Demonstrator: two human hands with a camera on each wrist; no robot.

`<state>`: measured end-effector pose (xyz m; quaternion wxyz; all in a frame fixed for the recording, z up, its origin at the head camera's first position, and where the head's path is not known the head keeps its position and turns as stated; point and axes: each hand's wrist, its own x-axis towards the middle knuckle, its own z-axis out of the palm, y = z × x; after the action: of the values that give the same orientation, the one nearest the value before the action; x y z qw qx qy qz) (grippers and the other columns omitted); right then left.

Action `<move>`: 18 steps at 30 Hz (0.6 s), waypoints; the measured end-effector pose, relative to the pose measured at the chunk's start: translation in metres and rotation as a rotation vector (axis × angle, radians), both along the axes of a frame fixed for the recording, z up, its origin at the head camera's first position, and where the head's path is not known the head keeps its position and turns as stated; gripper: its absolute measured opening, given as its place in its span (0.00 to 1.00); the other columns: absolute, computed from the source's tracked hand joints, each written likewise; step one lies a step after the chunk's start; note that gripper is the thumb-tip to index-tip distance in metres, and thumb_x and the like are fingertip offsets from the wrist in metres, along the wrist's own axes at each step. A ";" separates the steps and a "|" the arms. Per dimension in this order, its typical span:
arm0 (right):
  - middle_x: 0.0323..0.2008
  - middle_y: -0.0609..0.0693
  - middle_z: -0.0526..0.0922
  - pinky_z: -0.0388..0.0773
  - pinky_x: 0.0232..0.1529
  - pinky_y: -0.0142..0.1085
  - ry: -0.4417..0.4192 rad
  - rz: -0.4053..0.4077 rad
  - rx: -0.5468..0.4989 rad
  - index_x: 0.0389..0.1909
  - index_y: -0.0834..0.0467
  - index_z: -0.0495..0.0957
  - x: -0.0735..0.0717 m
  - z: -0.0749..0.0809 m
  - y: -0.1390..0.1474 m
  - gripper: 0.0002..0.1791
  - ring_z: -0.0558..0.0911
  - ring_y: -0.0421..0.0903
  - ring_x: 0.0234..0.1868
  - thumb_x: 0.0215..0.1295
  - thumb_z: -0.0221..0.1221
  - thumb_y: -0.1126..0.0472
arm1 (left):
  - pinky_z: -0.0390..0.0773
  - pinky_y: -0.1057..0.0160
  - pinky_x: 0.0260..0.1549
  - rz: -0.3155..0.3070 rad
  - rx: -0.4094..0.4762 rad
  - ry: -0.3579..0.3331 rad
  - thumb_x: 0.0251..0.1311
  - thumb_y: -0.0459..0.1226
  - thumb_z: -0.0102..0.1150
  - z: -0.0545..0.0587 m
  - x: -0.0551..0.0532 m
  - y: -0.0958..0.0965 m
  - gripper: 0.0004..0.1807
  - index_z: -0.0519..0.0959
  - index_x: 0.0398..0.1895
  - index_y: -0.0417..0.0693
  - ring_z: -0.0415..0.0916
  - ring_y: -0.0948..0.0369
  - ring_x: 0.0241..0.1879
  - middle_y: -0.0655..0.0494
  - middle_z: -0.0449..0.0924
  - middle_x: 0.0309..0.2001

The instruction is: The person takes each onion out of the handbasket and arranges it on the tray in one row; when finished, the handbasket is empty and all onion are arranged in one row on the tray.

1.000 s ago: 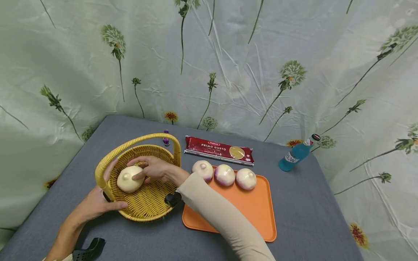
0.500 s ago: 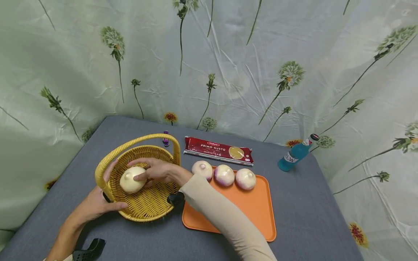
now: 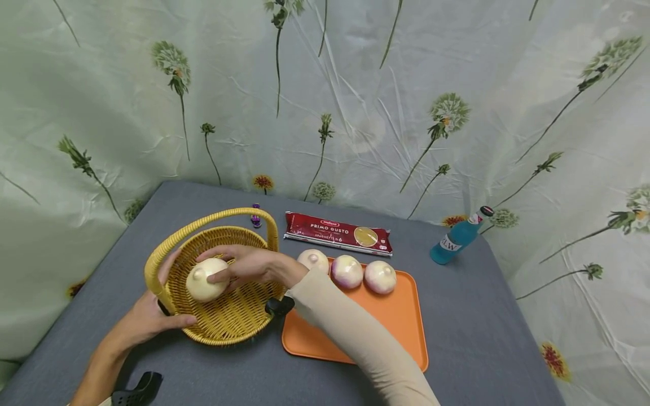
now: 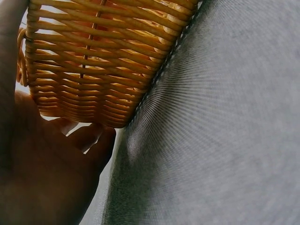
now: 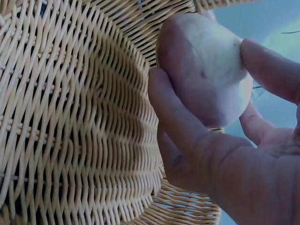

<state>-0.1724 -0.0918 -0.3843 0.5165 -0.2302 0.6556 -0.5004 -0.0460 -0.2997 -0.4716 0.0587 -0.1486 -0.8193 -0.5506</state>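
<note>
A yellow wicker basket with a tall arched handle stands on the left of the table. My left hand holds its left side, thumb at the rim and fingers along the outer wall. Inside the basket, my right hand grips a white turnip with a small nub on top. The right wrist view shows fingers and thumb around the turnip, whose skin has a purple tinge there. Three more white-and-purple turnips sit in a row along the back of an orange tray.
Behind the tray lies a red spaghetti packet. A blue bottle is at the back right. Near the basket's far side is a small purple wrapped item. Flowered cloth hangs behind the grey table.
The turnip in my right hand has shifted slightly right inside the basket, and the right forearm has drawn back a little. My left hand keeps its place on the basket.
</note>
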 end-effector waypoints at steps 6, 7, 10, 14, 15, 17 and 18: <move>0.51 0.42 0.72 0.74 0.60 0.56 0.035 0.053 -0.019 0.68 0.52 0.70 0.006 0.003 0.009 0.27 0.78 0.40 0.43 0.70 0.58 0.70 | 0.57 0.82 0.55 -0.003 0.008 0.004 0.36 0.23 0.77 -0.001 0.000 -0.001 0.74 0.35 0.82 0.57 0.52 0.75 0.68 0.42 0.46 0.77; 0.51 0.42 0.72 0.74 0.60 0.56 0.045 0.056 -0.020 0.68 0.52 0.70 0.008 0.003 0.010 0.27 0.78 0.40 0.43 0.70 0.58 0.70 | 0.56 0.82 0.55 -0.002 0.006 0.006 0.36 0.23 0.77 -0.001 0.000 -0.001 0.75 0.35 0.82 0.57 0.52 0.76 0.68 0.42 0.45 0.77; 0.52 0.40 0.71 0.75 0.59 0.55 0.062 0.045 -0.023 0.68 0.51 0.71 0.010 0.002 0.012 0.27 0.78 0.39 0.43 0.69 0.59 0.70 | 0.57 0.82 0.54 0.003 -0.002 0.004 0.36 0.23 0.77 -0.001 -0.001 0.000 0.74 0.35 0.82 0.57 0.54 0.76 0.67 0.42 0.46 0.76; 0.53 0.42 0.70 0.74 0.60 0.57 0.065 0.024 -0.032 0.67 0.51 0.71 0.011 0.003 0.015 0.27 0.79 0.40 0.42 0.68 0.60 0.70 | 0.58 0.82 0.54 0.003 -0.003 0.005 0.36 0.23 0.77 -0.001 -0.001 0.001 0.75 0.35 0.82 0.57 0.54 0.76 0.67 0.42 0.47 0.76; 0.53 0.42 0.70 0.74 0.59 0.57 0.064 0.020 -0.034 0.67 0.50 0.71 0.011 0.004 0.017 0.27 0.79 0.40 0.42 0.68 0.60 0.70 | 0.58 0.82 0.54 0.003 -0.003 0.003 0.36 0.23 0.77 -0.001 0.000 0.001 0.75 0.35 0.82 0.57 0.54 0.77 0.67 0.43 0.47 0.76; 0.54 0.43 0.69 0.75 0.58 0.56 0.071 0.019 -0.036 0.67 0.50 0.71 0.011 0.005 0.019 0.27 0.79 0.40 0.43 0.68 0.61 0.69 | 0.58 0.82 0.54 0.002 0.001 0.002 0.36 0.22 0.76 -0.001 0.000 0.001 0.75 0.35 0.82 0.57 0.55 0.76 0.67 0.44 0.48 0.76; 0.54 0.43 0.69 0.76 0.58 0.56 0.076 0.021 -0.040 0.67 0.50 0.71 0.012 0.006 0.021 0.27 0.79 0.40 0.43 0.68 0.61 0.69 | 0.58 0.82 0.53 0.004 0.001 0.003 0.36 0.22 0.77 0.000 0.000 0.001 0.75 0.35 0.82 0.57 0.55 0.76 0.66 0.45 0.48 0.75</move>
<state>-0.1606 -0.0710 -0.3786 0.4920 -0.2661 0.6621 -0.4987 -0.0462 -0.2988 -0.4721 0.0609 -0.1479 -0.8192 -0.5507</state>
